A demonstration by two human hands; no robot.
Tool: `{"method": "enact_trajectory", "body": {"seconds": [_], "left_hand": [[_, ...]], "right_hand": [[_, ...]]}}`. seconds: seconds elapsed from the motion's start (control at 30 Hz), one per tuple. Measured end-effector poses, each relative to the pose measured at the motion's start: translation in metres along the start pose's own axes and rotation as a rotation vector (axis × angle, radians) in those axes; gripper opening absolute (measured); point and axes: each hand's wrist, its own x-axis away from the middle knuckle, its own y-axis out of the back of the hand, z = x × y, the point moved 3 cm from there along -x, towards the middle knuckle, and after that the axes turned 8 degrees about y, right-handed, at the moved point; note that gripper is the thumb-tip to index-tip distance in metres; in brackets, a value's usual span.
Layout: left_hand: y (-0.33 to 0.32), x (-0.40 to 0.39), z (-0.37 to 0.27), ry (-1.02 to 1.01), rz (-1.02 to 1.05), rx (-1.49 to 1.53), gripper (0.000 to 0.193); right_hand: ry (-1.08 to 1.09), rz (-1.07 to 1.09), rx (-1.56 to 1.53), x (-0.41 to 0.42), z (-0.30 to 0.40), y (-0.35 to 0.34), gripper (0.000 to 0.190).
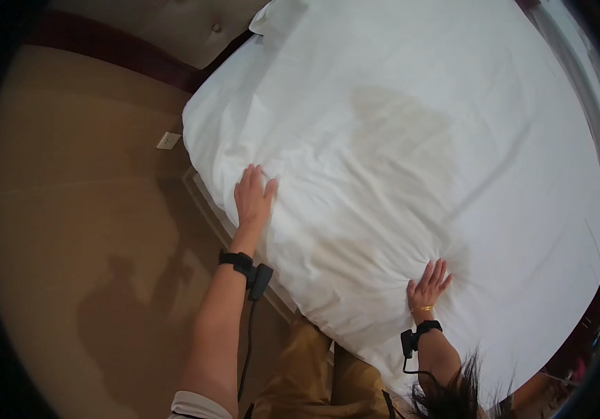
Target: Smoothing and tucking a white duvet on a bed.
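A white sheet [514, 120] with wrinkles and faint darker patches covers a large bed. My left hand [254, 196] lies on the sheet near the bed's left edge, palm down, thumb spread from the fingers. Further right and closer to my body, my right hand [430, 285] presses on the same sheet with fingers apart, and creases radiate from its fingertips. Neither hand visibly grips the cloth. Both wrists carry black straps with small devices and cables; a gold-coloured bracelet circles the right wrist.
A brown wall [69, 157] with an electrical outlet [168, 140] stands left of the bed. At the top left is a tufted headboard [174, 26] with a dark red frame [116, 50]. My legs in tan trousers [300, 372] are close to the bed's edge. Loose dark hair hangs at the bottom right.
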Motion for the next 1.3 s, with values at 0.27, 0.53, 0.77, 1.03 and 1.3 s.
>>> {"method": "enact_trajectory", "body": {"seconds": [0.27,0.53,0.77,1.03,1.3], "left_hand": [[0.032,-0.094,0.073,0.078,-0.275,0.213,0.043],[0.015,-0.176,0.092,0.031,-0.178,0.123,0.063],[0.028,-0.213,0.081,0.201,0.065,-0.01,0.043],[0.044,-0.222,0.159,0.264,-0.395,0.397,0.038],[0.063,-0.185,0.068,-0.202,-0.207,0.222,0.042]], "right_hand": [[0.004,0.065,0.029,0.001,-0.005,-0.005,0.07],[-0.122,0.274,0.091,0.004,-0.008,-0.009,0.071],[-0.548,0.357,0.193,-0.005,0.004,-0.016,0.065],[-0.768,0.383,0.179,-0.017,0.019,-0.006,0.062],[-0.674,0.056,0.13,-0.045,0.013,0.013,0.058]]}}
